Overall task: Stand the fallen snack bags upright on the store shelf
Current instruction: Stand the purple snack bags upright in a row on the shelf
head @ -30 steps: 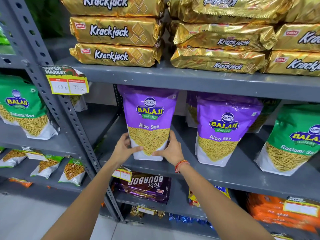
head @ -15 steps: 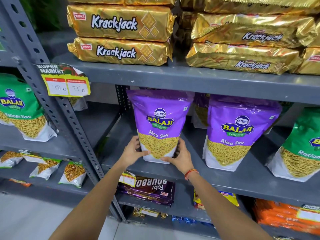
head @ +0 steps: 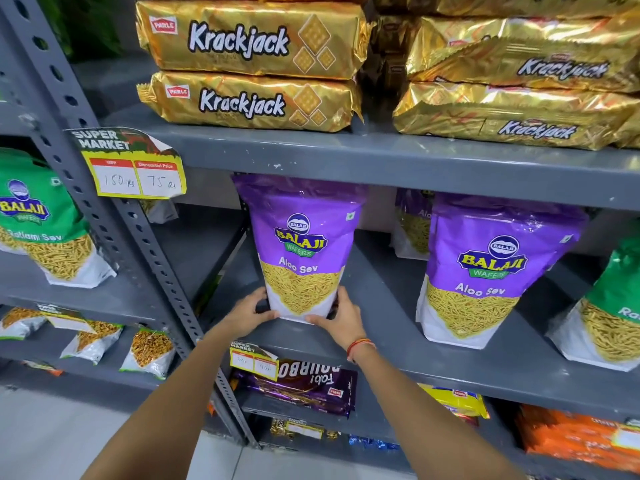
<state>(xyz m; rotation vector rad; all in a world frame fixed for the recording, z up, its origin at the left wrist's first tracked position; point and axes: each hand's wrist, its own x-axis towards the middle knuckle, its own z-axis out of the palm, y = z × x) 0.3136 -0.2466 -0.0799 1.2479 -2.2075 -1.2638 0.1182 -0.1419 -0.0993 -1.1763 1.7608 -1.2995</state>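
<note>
A purple Aloo Sev bag (head: 302,244) stands upright on the grey middle shelf (head: 388,299), near its left end. My left hand (head: 247,311) grips its lower left corner and my right hand (head: 341,315) grips its lower right corner, fingers wrapped around the white base. A second purple Aloo Sev bag (head: 491,271) stands upright to the right, with a third purple bag (head: 414,223) behind it. A green Ratlami Sev bag (head: 613,306) leans at the far right edge.
Gold Krackjack packs (head: 249,67) are stacked on the shelf above. A yellow price tag (head: 135,168) hangs on the grey upright post. The left rack holds a green Balaji bag (head: 41,223) and small snack packets (head: 149,351). Biscuit packs (head: 304,386) lie on the shelf below.
Both hands slid lower on the purple bag to its bottom corners, and the bag now stands straighter and further back. The view moved closer and slightly down.
</note>
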